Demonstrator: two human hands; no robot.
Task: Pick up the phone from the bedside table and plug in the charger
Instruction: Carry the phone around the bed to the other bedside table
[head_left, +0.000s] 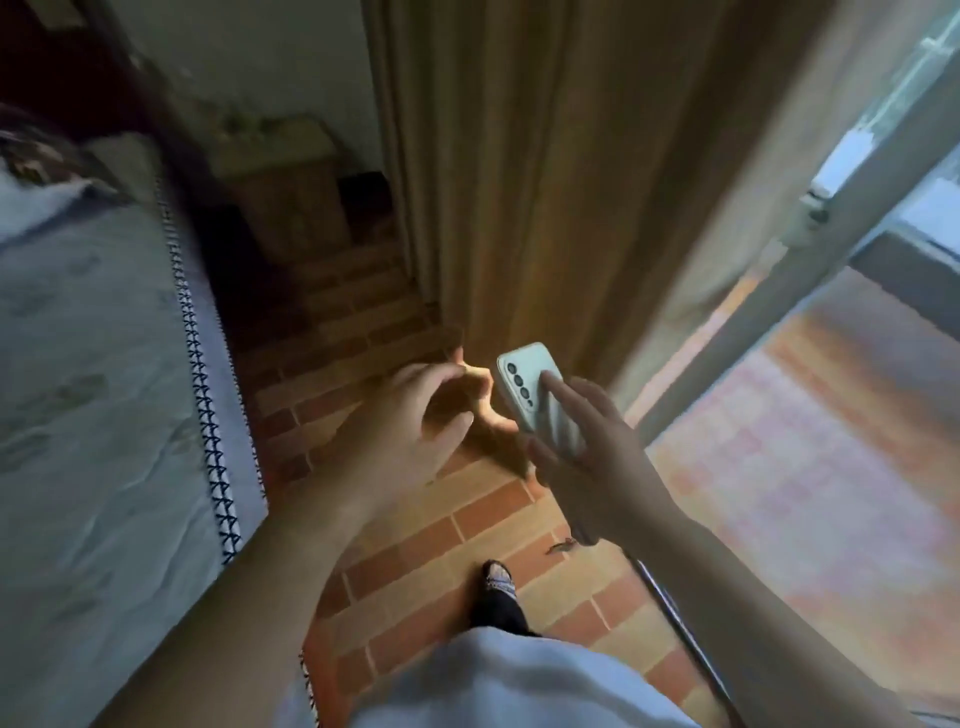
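Note:
A pale mint phone (524, 387) with a row of camera lenses on its back is held upright in my right hand (587, 457), index finger lying along its back. My left hand (415, 421) hovers just left of the phone, fingers curled and apart, holding nothing and not touching it. The bedside table (280, 171) stands far ahead against the wall, blurred and dim. I see no charger or cable in this view.
A bed (104, 389) with a light cover and dark-stitched edge fills the left. A tan curtain (519, 182) hangs ahead, with a window frame (810, 260) at right. The brick-pattern floor (467, 530) runs between them. My foot (498, 587) is below.

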